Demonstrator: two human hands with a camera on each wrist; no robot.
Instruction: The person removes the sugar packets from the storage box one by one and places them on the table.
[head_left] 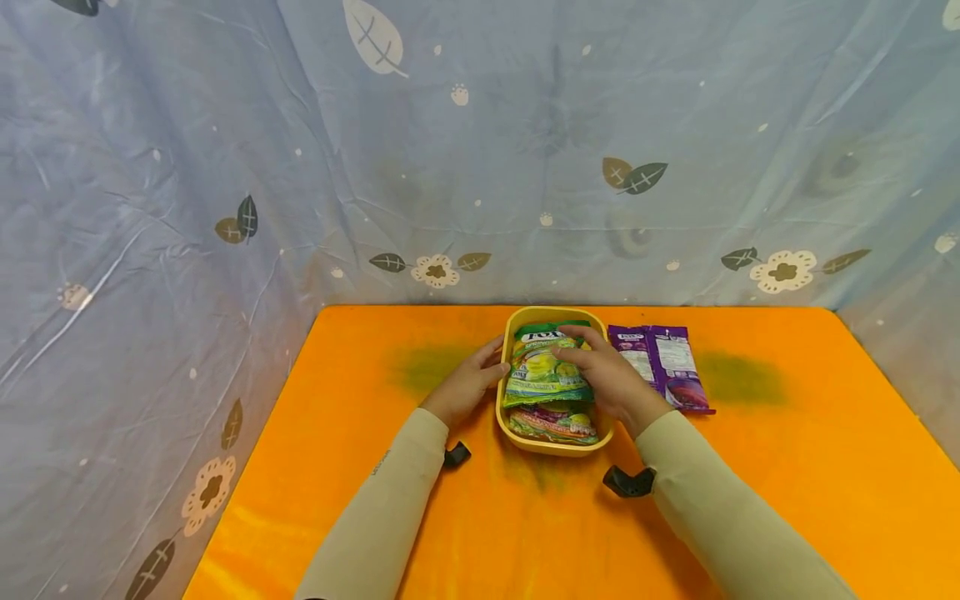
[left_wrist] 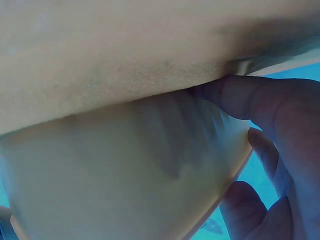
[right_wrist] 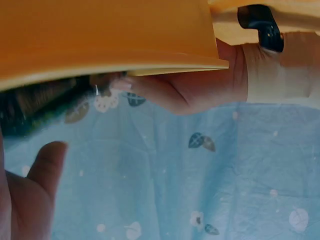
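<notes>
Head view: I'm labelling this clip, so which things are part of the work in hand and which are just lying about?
In hand:
- yellow tub, left hand at its rim
- green packet, right hand on it
- packet beneath in the tub

Lying about:
- purple packets beside the tub
- orange table
- leaf-print cloth behind

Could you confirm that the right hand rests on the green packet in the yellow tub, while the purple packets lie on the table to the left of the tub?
Not quite: the purple packets lie to the right of the yellow tub, as the head view shows. The rest holds: the right hand rests on the green packet in the tub.
</notes>
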